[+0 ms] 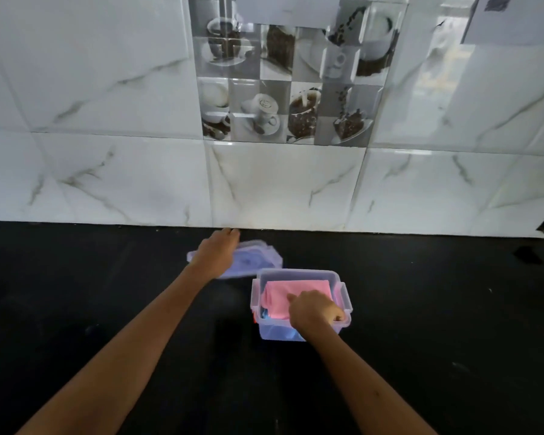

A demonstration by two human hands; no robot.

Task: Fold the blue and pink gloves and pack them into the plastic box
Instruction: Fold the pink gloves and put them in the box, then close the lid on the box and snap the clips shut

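Pressing down, the right hand (316, 310) rests curled on the folded pink glove (283, 295) inside the plastic box (346, 296), blue glove (266, 314) beneath. Left hand (217, 251) covers the lid (264, 255) on the black worktop (107, 293); its fingers' grip cannot be determined.

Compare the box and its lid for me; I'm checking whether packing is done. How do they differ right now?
The plastic box stands open with the pink glove inside on top of blue fabric; the lid lies apart behind it, holding nothing. The right hand presses into the box; the left hand is on the lid. Both are translucent bluish plastic on the black counter.
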